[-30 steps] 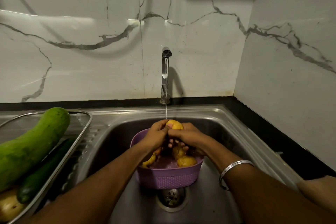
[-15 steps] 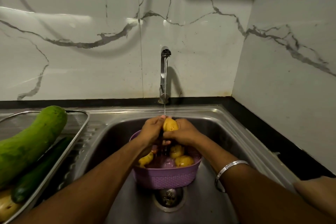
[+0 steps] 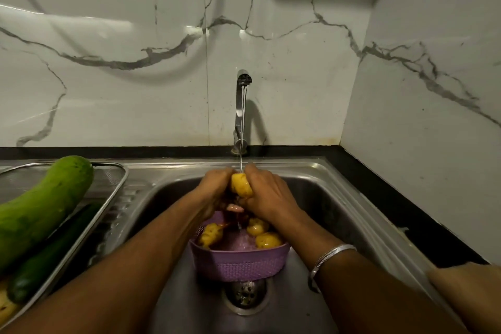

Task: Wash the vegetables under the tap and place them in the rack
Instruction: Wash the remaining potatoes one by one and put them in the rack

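Note:
A yellow potato (image 3: 241, 184) is held under the thin stream from the tap (image 3: 242, 106). My left hand (image 3: 214, 190) and my right hand (image 3: 267, 194) both grip it, fingers curled round its sides. Below the hands a purple basket (image 3: 238, 264) stands in the sink (image 3: 325, 198) over the drain, with three more yellow potatoes (image 3: 264, 240) in it. The metal rack (image 3: 113, 198) sits on the left drainboard, holding a big light green gourd (image 3: 40, 209), a dark green cucumber (image 3: 46, 260) and a potato (image 3: 5, 306) at its near end.
The drain (image 3: 245, 295) shows just in front of the basket. Marble walls close in behind and on the right. A black counter strip (image 3: 393, 198) runs along the sink's right side.
Both hands have lifted the potato higher and farther back, up into the stream just below the tap's outlet. The basket and rack stay put.

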The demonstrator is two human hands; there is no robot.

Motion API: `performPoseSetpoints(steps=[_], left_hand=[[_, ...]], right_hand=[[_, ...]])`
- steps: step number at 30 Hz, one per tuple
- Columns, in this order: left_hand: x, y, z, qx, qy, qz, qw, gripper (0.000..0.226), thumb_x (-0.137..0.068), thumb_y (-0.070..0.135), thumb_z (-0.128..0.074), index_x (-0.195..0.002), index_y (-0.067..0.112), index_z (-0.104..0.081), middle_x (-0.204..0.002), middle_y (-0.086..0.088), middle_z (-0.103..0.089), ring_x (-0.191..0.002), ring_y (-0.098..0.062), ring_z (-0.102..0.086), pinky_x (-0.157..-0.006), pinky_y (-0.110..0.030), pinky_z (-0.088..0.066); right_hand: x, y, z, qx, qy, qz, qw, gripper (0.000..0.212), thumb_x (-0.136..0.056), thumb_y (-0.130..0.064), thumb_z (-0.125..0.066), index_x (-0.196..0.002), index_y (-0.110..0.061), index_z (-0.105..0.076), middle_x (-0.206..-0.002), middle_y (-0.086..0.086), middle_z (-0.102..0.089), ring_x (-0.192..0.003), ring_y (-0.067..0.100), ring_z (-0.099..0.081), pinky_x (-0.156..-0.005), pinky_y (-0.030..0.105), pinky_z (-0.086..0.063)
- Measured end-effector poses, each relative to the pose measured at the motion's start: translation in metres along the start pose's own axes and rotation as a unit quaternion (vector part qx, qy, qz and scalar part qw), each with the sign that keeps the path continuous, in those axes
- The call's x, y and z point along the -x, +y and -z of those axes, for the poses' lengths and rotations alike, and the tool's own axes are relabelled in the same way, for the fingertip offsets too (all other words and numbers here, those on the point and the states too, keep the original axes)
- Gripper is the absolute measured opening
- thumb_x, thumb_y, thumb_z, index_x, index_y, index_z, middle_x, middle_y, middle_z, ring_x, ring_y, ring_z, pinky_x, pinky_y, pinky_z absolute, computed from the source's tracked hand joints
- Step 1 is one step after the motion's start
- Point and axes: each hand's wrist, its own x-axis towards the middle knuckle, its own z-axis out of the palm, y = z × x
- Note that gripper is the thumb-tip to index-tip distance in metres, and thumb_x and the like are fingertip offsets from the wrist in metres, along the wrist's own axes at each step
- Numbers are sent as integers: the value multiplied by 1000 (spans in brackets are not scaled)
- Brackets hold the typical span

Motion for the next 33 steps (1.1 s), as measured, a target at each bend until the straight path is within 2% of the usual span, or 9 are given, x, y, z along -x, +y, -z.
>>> performPoseSetpoints(steps=[7,10,13,17,20,24,27,30,33], left_hand=[[-2,-3,4,23,-84,-2,996,26,-99,31,-59,-117,15,-69,-113,-15,-67,-98,-28,-71,-86,-41,-61],[-4,-3,0,59,-57,5,997,23,-97,29,-64,-112,13,-71,-110,-17,-68,-93,-28,-72,-83,-41,-61],[-9,-7,-2,75,25,-17,997,19,-89,26,-74,-101,11,-77,-101,-18,-73,-88,-29,-72,-71,-35,-61],[-15,-14,-1,57,60,-82,993,8,-91,15,-73,-97,12,-77,-102,-11,-75,-97,-25,-70,-80,-38,-62],[-19,-20,4,24,34,-113,993,17,-91,10,-71,-108,12,-76,-108,-6,-75,-103,-21,-69,-84,-35,-61],[-23,-23,7,2,-56,-86,995,31,-91,0,-69,-118,13,-73,-116,-9,-73,-110,-27,-69,-92,-46,-60],[-25,-24,7,25,-86,-65,994,34,-91,-4,-65,-122,9,-70,-118,-15,-71,-110,-31,-68,-91,-45,-60],[-26,-27,6,60,-67,-63,994,23,-94,4,-66,-113,13,-73,-115,-16,-72,-107,-31,-70,-87,-43,-61],[-26,-35,5,13,4,-114,993,11,-94,17,-69,-102,19,-77,-101,-9,-77,-97,-24,-74,-79,-38,-63]], right_hand=[[0,10,-4,-7,8,-1,1000,67,-88,-31,-74,-141,-22,-34,-135,6,-53,-119,29,-56,-97,44,-49],[0,8,-4,-2,16,2,1000,73,-90,-27,-73,-147,-19,-28,-138,9,-49,-120,30,-56,-98,45,-50],[-2,6,-6,-14,18,10,1000,73,-87,-26,-76,-143,-19,-28,-134,10,-49,-110,31,-60,-90,47,-53],[-5,9,-10,-187,-13,-70,980,74,-77,-10,-78,-133,-31,-35,-129,3,-52,-108,24,-60,-84,41,-57],[-6,16,-17,-260,-41,-100,960,63,-79,-16,-82,-132,-30,-50,-120,1,-63,-104,19,-64,-87,39,-60],[-5,23,-22,-209,-48,-105,971,61,-78,-30,-86,-130,-25,-55,-120,-1,-66,-107,18,-64,-92,39,-57],[-5,24,-21,-193,-55,-107,974,57,-83,-28,-82,-130,-21,-49,-121,3,-64,-108,21,-63,-90,41,-57],[-5,21,-21,-180,-47,-94,978,49,-89,-26,-75,-126,-20,-44,-115,4,-63,-103,21,-63,-86,43,-58],[-6,16,-23,-152,-51,-74,984,52,-90,-28,-74,-130,-20,-42,-118,5,-64,-104,21,-64,-85,41,-58]])
